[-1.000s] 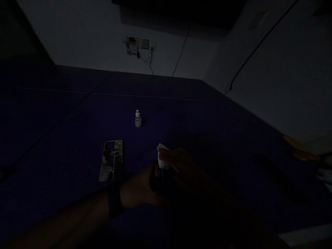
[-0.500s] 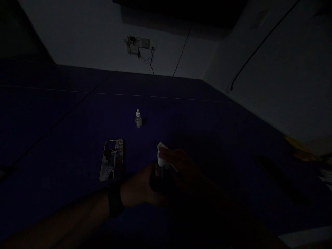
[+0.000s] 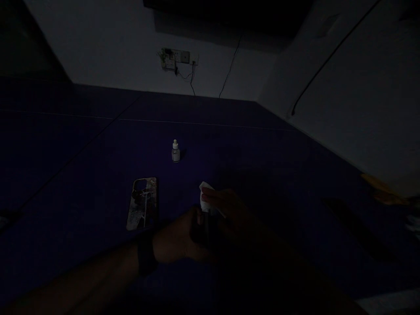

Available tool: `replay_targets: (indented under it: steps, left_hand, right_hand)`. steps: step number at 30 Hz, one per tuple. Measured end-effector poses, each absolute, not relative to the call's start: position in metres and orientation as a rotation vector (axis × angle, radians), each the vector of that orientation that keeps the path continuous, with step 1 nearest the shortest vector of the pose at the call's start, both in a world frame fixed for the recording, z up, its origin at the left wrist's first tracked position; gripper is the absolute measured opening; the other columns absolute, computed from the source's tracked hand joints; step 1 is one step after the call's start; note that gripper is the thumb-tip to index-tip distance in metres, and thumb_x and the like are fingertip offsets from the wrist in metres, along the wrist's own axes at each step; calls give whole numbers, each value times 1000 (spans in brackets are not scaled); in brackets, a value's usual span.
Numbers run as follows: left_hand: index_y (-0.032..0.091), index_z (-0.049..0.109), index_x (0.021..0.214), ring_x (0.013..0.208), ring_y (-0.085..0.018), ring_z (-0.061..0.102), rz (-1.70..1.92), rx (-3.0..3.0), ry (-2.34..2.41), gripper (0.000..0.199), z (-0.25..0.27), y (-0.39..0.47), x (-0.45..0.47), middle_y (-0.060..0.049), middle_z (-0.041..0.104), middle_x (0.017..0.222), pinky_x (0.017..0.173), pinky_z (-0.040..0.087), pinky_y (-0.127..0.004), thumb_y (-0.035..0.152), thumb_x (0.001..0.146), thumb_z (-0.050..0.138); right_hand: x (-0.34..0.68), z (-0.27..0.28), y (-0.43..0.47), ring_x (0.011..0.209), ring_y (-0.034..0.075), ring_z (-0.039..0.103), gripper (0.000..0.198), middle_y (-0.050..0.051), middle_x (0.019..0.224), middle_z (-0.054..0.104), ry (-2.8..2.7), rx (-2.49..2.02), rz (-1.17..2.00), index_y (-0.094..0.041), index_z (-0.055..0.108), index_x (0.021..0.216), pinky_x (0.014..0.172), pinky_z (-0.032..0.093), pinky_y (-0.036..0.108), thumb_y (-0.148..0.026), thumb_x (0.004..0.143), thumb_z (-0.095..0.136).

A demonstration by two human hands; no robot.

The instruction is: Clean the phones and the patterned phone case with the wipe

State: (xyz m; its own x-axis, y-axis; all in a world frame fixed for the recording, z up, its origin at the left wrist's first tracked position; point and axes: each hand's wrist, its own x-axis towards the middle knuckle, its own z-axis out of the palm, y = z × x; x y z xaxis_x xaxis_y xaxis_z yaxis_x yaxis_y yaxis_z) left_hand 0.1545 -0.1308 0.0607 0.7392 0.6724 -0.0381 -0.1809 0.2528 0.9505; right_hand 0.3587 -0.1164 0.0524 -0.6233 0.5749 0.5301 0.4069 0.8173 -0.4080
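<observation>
Dark shade covers much of both hands. My left hand (image 3: 179, 236), with a black band (image 3: 146, 256) on its wrist, is closed around a dark object that looks like a phone (image 3: 207, 223). My right hand (image 3: 226, 203) pinches a folded white wipe or tissue (image 3: 205, 199), its fingers laid over it against the top end of the phone. To the left of my hands, a patterned phone case (image 3: 142, 205) lies on the purple-blue surface (image 3: 108, 157). Beyond them a small white-capped dropper bottle (image 3: 176, 153) stands upright.
A long dark flat object (image 3: 357, 227) lies at the right, near yellow-orange cloth or wrapping (image 3: 383, 190). Sockets (image 3: 180, 57) with cords are on the white back wall (image 3: 108, 52). A black cable (image 3: 328, 63) runs along the right wall.
The view has shifted very slightly. Both hands keep their hold, with the wipe still at the phone's top end. The case and bottle have not moved.
</observation>
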Motion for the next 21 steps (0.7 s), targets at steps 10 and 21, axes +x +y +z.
replay_targets:
  steps: [10,21]
  left_hand:
    - [19,58,105,74,-12,55,604,1222,586,55,46,-132,150,5,58,83,64,47,-24,13,58,87]
    - [22,47,120,111,-25,57,532,1212,620,81,39,-135,146,-4,59,116,99,45,-45,13,52,91]
  right_hand:
    - [361,49,-120,123,21,61,57,9,139,63,-2404,-506,435,-26,43,146,100,51,41,-10,91,46]
    - [355,53,-107,142,25,44,67,11,155,46,-2216,-876,387,-27,33,155,113,43,50,-11,90,46]
